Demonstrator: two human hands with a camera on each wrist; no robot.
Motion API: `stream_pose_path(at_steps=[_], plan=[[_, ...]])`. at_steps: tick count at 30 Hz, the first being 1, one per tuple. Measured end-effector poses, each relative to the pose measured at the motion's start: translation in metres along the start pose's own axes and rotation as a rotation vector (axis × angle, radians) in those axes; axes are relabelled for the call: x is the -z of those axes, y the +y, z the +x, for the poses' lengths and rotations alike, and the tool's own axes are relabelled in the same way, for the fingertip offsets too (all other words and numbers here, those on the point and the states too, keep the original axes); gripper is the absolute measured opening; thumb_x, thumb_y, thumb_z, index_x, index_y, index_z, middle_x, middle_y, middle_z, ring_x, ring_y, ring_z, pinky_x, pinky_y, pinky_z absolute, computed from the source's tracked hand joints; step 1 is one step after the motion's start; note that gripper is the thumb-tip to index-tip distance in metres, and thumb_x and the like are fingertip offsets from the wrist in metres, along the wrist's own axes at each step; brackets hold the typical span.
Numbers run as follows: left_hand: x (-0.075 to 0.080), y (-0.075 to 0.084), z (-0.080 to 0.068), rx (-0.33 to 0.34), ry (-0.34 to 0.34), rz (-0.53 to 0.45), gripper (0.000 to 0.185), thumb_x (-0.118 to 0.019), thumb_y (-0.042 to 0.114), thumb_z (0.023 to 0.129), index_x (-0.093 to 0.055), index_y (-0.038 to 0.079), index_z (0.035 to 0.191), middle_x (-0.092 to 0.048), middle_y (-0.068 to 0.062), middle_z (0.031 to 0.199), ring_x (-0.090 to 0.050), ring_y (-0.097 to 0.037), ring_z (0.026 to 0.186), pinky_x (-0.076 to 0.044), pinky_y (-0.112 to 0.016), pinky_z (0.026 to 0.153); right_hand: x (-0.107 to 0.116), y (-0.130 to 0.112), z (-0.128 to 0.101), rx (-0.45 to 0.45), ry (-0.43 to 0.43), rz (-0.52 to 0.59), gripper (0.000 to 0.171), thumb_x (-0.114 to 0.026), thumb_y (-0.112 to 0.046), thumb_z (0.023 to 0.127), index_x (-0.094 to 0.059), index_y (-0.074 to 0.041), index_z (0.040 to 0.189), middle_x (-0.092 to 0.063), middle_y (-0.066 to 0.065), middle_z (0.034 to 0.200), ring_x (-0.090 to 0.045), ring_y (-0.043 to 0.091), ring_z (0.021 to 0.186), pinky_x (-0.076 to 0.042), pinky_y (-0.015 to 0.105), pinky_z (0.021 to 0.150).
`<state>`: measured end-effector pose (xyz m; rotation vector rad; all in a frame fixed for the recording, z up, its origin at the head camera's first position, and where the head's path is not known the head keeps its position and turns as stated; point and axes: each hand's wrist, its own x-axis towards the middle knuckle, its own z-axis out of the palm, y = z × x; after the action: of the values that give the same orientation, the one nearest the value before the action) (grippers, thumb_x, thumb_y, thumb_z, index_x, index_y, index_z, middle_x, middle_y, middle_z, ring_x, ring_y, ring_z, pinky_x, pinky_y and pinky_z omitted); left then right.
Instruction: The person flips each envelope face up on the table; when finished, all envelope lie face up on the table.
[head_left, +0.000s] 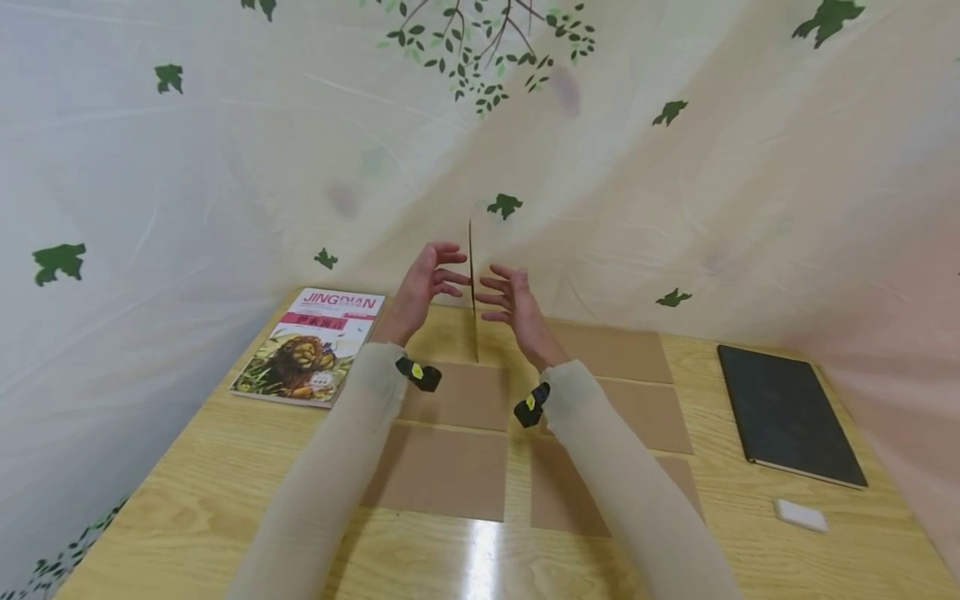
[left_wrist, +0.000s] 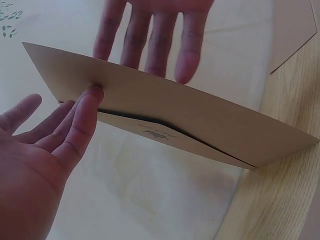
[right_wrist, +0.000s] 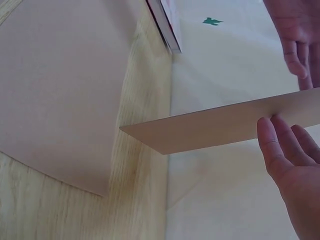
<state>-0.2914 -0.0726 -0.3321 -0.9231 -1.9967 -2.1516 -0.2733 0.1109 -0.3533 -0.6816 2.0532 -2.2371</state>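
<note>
A brown paper envelope (left_wrist: 165, 102) stands on its short edge on the table, seen almost edge-on in the head view. Its flap side, with a small dark print, faces my left hand (head_left: 422, 292). Fingertips of that hand touch this side, with the fingers loosely extended. On the opposite side is my right hand (head_left: 521, 315). Its fingers are extended, and in the right wrist view their tips touch the envelope's plain face (right_wrist: 220, 122). Neither hand curls round the envelope.
Several flat brown paper rectangles (head_left: 446, 471) lie in two columns on the wooden table (head_left: 202, 508). A magazine with a lion cover (head_left: 307, 346) lies at the left. On the right are a black notebook (head_left: 791, 417) and a small white block (head_left: 801, 515). A patterned curtain (head_left: 225, 167) hangs behind.
</note>
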Motion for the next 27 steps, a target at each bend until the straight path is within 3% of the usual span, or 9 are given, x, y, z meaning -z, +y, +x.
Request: stream_pose_path(at_steps=[11,16,22,27], plan=[[-0.007,-0.012,0.0,0.016,-0.027,0.012,0.042,-0.015,0.016,0.104,-0.033,-0.012,0.131,-0.04,-0.039,0.128,-0.045,-0.058,0.109,-0.035,-0.065,0.09,0.011,-0.016,0.003,0.057,0.027,0.004,0.059,-0.004,-0.036,0.103,-0.024,0.001,0.145,-0.036,0.027,0.142,-0.039,0.048,0.124,-0.034,0.06,0.096],[-0.004,-0.028,0.004,0.022,-0.048,-0.023,0.045,-0.016,0.021,0.105,-0.032,-0.011,0.133,-0.04,-0.038,0.13,-0.045,-0.056,0.111,-0.033,-0.066,0.091,0.01,-0.021,0.004,0.055,0.02,-0.009,0.059,-0.003,-0.035,0.103,-0.025,0.001,0.145,-0.036,0.027,0.142,-0.038,0.048,0.124,-0.034,0.059,0.096],[-0.003,-0.044,0.006,0.039,-0.047,0.014,0.051,-0.019,0.034,0.105,-0.037,-0.004,0.133,-0.046,-0.03,0.13,-0.05,-0.048,0.11,-0.037,-0.062,0.09,0.014,-0.015,0.008,0.069,0.03,-0.014,0.059,-0.003,-0.036,0.103,-0.025,-0.001,0.145,-0.033,0.029,0.143,-0.039,0.047,0.123,-0.036,0.058,0.096],[-0.009,-0.03,0.001,0.083,-0.074,0.039,0.047,-0.017,0.026,0.105,-0.036,-0.006,0.133,-0.042,-0.033,0.132,-0.048,-0.049,0.113,-0.037,-0.06,0.092,0.016,-0.018,0.006,0.075,0.038,-0.047,0.059,-0.004,-0.037,0.103,-0.024,-0.002,0.146,-0.033,0.029,0.143,-0.039,0.049,0.122,-0.036,0.057,0.096]])
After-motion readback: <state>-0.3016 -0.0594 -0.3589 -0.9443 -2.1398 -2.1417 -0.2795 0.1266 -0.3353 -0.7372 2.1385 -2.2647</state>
